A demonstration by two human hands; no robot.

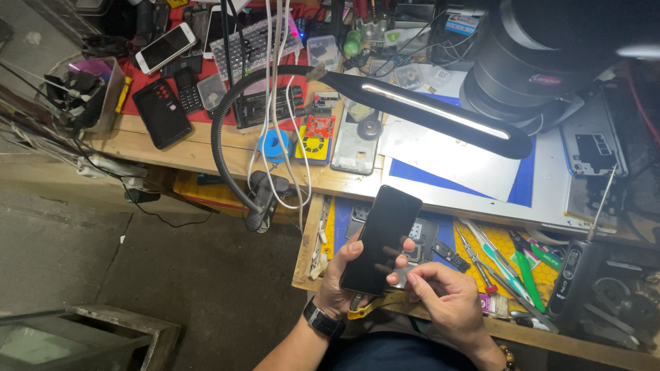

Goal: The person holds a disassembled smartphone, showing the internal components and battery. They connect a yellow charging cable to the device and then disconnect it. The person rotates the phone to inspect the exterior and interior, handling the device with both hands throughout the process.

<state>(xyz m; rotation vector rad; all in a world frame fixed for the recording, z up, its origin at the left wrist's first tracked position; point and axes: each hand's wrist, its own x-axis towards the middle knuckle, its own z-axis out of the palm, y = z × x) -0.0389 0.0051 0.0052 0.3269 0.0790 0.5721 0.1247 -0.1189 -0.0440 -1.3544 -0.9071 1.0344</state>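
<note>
At far left of the frame, only grey concrete floor (82, 254) and a rough wooden frame (124, 326) at the lower left corner. Above, at upper left, a white slim smartphone (165, 47) lying screen-up on a red mat (141, 79), beside a black flat handset (161, 113) with matte case.

Moving right: a black ribbed gooseneck lamp arm (223, 130) curving up from its clamp, ending in a long flat glossy lamp head (440, 113) with a lit white strip, crossing the upper middle toward the right.

At lower centre, left hand (340, 285), with a black wristwatch (323, 321), closed loosely around the black glossy rectangular smartphone (381, 239); thumb on the left edge, fingers wrapped behind and showing at the right edge. Phone held above the open wooden drawer (309, 254), dark screen facing up, long axis tilted from lower left to upper right, top end pointing away toward the lamp.

Just right of it, right hand (447, 299), fingers curled and pinched together at the lower right edge of the phone, touching or nearly touching it; whether something small is gripped between the fingertips cannot be told. Of the two hands, left carrying the phone, right the nearer to its bottom corner.

Further right, thin metal tweezers (474, 257) and green-handled tools (526, 271) on a yellow perforated mat (543, 275), then a dark smooth cylindrical electric screwdriver (574, 278).
</note>
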